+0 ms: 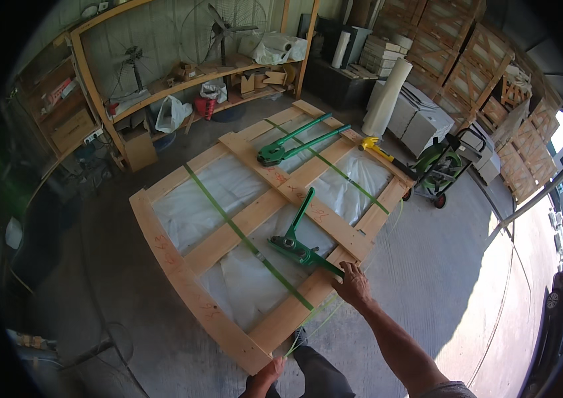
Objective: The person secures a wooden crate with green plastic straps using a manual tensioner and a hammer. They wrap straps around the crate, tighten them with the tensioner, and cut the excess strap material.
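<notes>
A wooden crate (170,261) with slats over white plastic wrapping lies before me, crossed by green straps (225,215). Near its right edge rests a green strapping tensioner (290,244) with a raised lever. My right hand (353,286) is closed at the end of its long handle. Down at the crate's near corner, my left hand (268,373) is closed on a loose green strap (297,343), its fingers partly hidden. Farther up the crate lies a long-handled green strapping sealer (295,144). A yellow-headed tool with a dark handle (378,150) lies at the far right corner.
A strap dispenser cart (439,169) with wheels stands right of the crate. Behind it are an upright roll of wrap (388,99), grey stacked slabs (414,113) and tall wooden crates (474,69). Wooden shelving (195,76) with fans and boxes lines the back.
</notes>
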### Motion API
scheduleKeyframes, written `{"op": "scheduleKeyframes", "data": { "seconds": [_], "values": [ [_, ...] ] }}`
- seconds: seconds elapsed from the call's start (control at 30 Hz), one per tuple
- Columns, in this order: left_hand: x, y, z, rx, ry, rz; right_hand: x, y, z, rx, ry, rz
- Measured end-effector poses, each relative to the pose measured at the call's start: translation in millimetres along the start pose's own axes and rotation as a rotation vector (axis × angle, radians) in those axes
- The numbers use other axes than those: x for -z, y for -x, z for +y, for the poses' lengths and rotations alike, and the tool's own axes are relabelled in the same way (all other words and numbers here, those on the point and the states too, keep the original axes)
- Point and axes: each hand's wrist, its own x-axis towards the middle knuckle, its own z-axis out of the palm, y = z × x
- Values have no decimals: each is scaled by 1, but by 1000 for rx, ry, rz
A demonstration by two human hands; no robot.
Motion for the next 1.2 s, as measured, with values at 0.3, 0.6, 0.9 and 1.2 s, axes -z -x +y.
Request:
{"op": "scheduleKeyframes", "data": {
  "seconds": [0.3, 0.6, 0.9, 1.2],
  "values": [
    [-29, 7, -1, 8, -177, 319, -22, -74, 5, -512, -872, -878],
    [-18, 4, 4, 170, 3, 57, 17, -96, 5, 80, -314, -151],
    [-5, 2, 15, 92, -201, 304, 7, -159, 50, 84, -133, -157],
    [12, -2, 23, 124, -131, 150, 96, -243, -124, 773, -207, 397]
  ]
}}
